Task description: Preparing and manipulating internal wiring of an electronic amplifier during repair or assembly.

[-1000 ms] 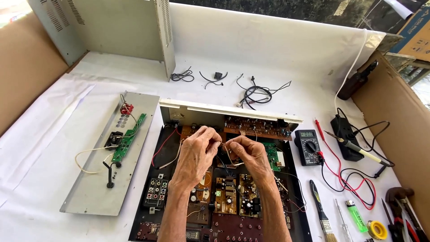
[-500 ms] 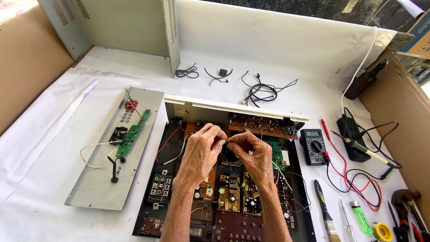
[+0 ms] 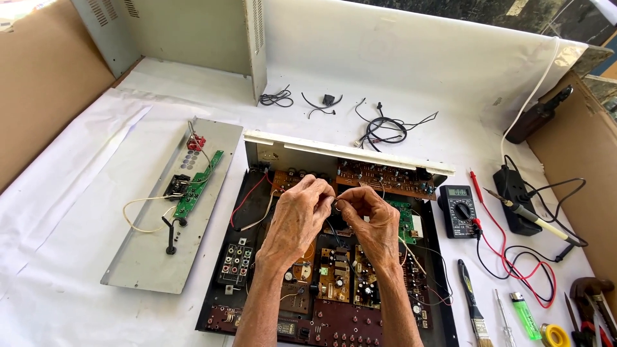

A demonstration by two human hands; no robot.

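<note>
Black sheet metal forms the open chassis (image 3: pixel 218 257) of an opened electronic unit that is laid flat on a white cloth-covered table (image 3: pixel 77 212), its brown circuit boards (image 3: pixel 379 177) exposed. Its long axis runs left to right across the view, and its pale upright panel (image 3: pixel 347 151) is turned away from the wearer. Above the middle of the chassis, the left hand (image 3: pixel 297 218) and the right hand (image 3: pixel 373 218) are brought together, fingertips nearly touching. Both hands are closed in a pinch on a thin dark wire (image 3: pixel 335 207) held between them; how the wire itself points cannot be told, as little of it is shown.

To the left, a grey metal plate (image 3: pixel 148 257) carrying a narrow green circuit board (image 3: pixel 198 185) is laid lengthwise, pointing away and slightly right. To the right, a black multimeter (image 3: pixel 460 209) with red and black leads is placed just beside the chassis, with a soldering iron (image 3: pixel 533 217) further right and a green lighter (image 3: pixel 526 315) near the lower edge.

Compared with half a second before, the hands are seen in the same pinching pose over the same spot, and nothing on the table appears moved; only the view has shifted slightly.
</note>
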